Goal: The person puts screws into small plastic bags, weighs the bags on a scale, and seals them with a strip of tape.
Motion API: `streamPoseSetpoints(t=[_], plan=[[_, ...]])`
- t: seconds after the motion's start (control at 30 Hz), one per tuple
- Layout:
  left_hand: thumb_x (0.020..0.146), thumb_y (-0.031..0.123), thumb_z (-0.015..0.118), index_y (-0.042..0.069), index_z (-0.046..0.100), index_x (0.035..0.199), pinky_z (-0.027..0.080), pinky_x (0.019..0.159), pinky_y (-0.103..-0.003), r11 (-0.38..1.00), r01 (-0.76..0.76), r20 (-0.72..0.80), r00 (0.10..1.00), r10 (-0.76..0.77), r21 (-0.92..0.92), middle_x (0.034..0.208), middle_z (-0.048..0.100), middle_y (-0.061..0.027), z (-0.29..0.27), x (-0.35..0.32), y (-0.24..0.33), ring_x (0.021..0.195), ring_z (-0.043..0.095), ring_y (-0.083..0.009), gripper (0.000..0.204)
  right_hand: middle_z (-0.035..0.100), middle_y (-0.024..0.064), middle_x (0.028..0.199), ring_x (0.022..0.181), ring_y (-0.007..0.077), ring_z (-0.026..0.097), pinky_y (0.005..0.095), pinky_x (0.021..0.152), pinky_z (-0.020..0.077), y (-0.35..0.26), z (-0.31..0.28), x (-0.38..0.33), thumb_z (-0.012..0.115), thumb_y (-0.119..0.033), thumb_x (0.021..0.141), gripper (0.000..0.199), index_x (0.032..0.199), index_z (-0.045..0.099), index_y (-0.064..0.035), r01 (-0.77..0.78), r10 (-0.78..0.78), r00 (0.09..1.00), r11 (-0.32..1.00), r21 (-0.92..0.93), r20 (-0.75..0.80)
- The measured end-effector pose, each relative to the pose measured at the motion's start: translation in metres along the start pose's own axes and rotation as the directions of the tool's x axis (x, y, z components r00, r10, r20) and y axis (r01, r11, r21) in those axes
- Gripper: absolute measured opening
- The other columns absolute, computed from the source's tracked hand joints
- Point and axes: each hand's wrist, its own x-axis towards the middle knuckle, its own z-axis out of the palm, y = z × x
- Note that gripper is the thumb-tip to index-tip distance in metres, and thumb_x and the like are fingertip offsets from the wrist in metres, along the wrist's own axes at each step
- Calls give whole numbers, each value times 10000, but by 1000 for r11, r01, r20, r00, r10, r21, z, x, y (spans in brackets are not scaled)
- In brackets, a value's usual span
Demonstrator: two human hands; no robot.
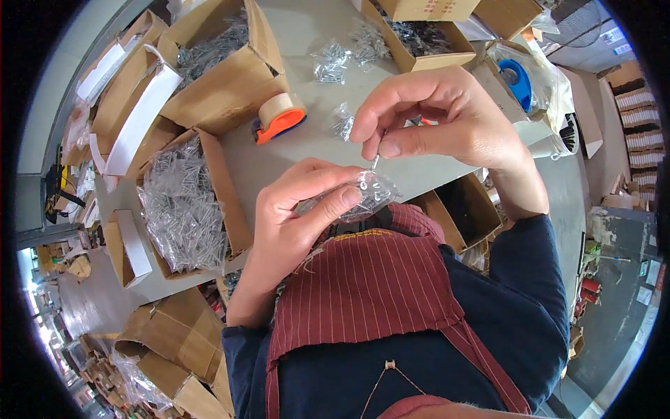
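My left hand (pixel 283 213) pinches a small clear plastic bag (pixel 377 194) between thumb and fingers, in front of my apron. Small shiny metal parts show through its film. Just above the bag's upper edge, my right hand (pixel 453 126) has thumb and fingertips closed on a thin silvery metal piece (pixel 376 163), which points down at the bag. Whether its lower end is inside the bag, I cannot tell. Beyond my hands, a filled clear bag of metal parts (pixel 342 122) lies on the grey table (pixel 307 105).
To the left, a cardboard box (pixel 227 199) holds many bagged metal pieces. Behind it stands another box (pixel 220 98) of metal parts. An orange tape dispenser (pixel 283 124) lies mid-table. More filled bags (pixel 331 63) and a parts box (pixel 440 61) are farther back; a blue tape dispenser (pixel 516 84) is at right.
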Motion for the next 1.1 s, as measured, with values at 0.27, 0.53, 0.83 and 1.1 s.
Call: streamPoseSetpoints(t=[0.27,0.53,0.83,1.1], plan=[[880,45,698,-32,709,1127,482,830,-260,999,-6,6,1000,6,42,1031,682,-88,10,7,1,942,626,-136,259,705,59,946,899,112,669,257,831,530,3,-15,-5,659,87,843,239,1071,687,23,-29,30,999,998,-60,19],[876,35,693,-32,711,1120,480,843,-267,997,-42,-1,999,42,57,1026,683,-90,18,10,0,952,621,-142,253,704,59,944,895,115,674,259,835,532,-2,-26,-5,659,91,840,244,1074,684,26,-42,47,997,996,-85,58],[865,36,705,-31,733,1061,484,829,-264,999,-23,-9,1000,23,37,998,685,-87,27,14,0,930,622,-141,209,704,56,950,900,112,673,261,842,530,-2,-35,-7,667,84,840,227,1059,684,26,-33,43,994,995,-98,96],[833,28,735,-22,758,980,486,789,-251,1000,13,-41,999,-12,6,954,677,-83,29,19,-1,897,621,-132,157,703,52,951,900,109,670,261,851,528,0,-39,-12,672,75,841,214,1048,686,22,-46,52,994,997,-70,92]])
